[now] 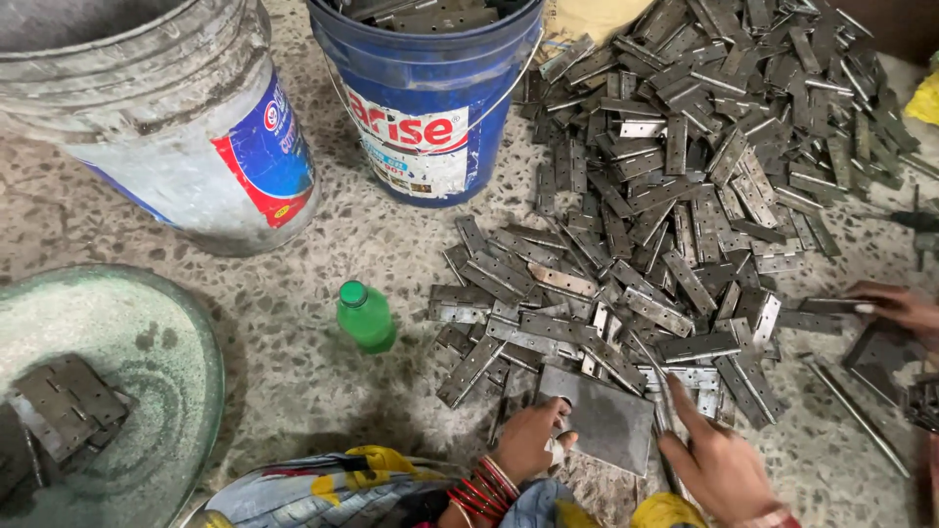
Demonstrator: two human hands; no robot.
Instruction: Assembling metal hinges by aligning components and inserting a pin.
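Floor: speckled terrazzo, dusty, seen from above
Left hand: left hand curled around the near-left edge of a flat grey metal plate, fingers clasped on it; red bangles at the wrist
Right hand: right hand just beside the plate's right edge, forefinger stretched toward the hinges; whether it grasps anything I cannot tell
Plate: lies on the floor between both hands, touching the heap's near edge
Heap: grey metal hinges spread from the plate to upper right
Nearby: green bottle left of heap; blue bucket and grey bucket beyond; another person's hand at far right
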